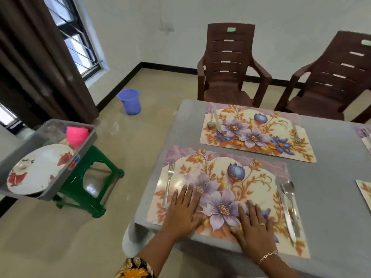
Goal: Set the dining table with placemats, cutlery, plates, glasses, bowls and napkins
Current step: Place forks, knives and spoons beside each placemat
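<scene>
Both hands lie flat, palms down, on the near placemat [226, 177], a rectangular laminated sheet printed with purple flowers and gold leaves. The left hand [183, 209] has its fingers straight and slightly spread, and it holds nothing. The right hand [254, 227], with a ring and a wrist bracelet, lies the same way and also grasps nothing.

The near placemat sits at the near left corner of the grey rectangular table [331, 177]. On it a steel fork [169, 181] lies at the left edge, just beside the left hand. A steel spoon [288, 189] and a table knife [289, 217] lie side by side at the right edge.

The far placemat [255, 125], of matching pattern, carries its own cutlery at both ends. Two brown slatted plastic chairs [228, 63] stand beyond the table.

To the left, a grey plastic tray [84, 149] rests on a green plastic stool [88, 181]. The tray holds a white floral plate [38, 169] and pink cups [77, 135]. A blue plastic bucket [130, 101] stands on the floor near the wall.
</scene>
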Motion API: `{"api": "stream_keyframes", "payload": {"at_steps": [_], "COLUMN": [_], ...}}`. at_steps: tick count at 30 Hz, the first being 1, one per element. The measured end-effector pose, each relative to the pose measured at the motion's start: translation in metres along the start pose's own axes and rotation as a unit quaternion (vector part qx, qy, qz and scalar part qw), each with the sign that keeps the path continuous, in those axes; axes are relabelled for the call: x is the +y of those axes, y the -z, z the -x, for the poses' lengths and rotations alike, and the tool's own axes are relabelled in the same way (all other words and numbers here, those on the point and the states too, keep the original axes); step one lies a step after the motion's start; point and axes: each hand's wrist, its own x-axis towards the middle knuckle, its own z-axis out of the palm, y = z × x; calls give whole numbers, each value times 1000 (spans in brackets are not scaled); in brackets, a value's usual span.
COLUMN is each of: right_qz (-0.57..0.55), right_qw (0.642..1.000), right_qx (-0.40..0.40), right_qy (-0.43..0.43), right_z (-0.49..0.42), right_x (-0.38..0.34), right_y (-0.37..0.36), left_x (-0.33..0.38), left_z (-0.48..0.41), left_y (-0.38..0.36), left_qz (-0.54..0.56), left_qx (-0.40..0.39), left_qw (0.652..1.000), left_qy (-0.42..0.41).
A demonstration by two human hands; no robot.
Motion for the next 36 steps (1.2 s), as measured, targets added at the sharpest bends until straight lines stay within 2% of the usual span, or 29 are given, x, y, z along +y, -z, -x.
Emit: {"api": "stream_keyframes", "payload": {"at_steps": [3,6,9,12,15,24,32,36], "right_qz": [4,-7,1,16,16,47,41,1], "right_qw": [999,999,998,997,998,997,998,998], "right_qx": [54,15,13,33,26,20,16,-16], "right_qy": [-1,-31,-58,-65,-63,-59,-51,-66], "right_z": [6,13,17,16,15,13,13,15], "right_x": [-7,-17,-19,-18,-23,-20,-18,-19], "right_y": [1,10,12,14,17,15,13,15], "left_x": [-6,-11,-31,-61,-77,-92,-84,-69], "left_z": [5,7,8,5,5,12,14,13], "left_y": [0,10,18,21,21,26,25,26], "left_qz": [-4,1,37,40,38,31,40,14], "left_qx": [-6,-10,37,41,4,-14,-27,20], "left_qw": [1000,1000,998,996,998,999,997,1000], "left_qy": [-20,-24,34,69,58,39,61,16]}}
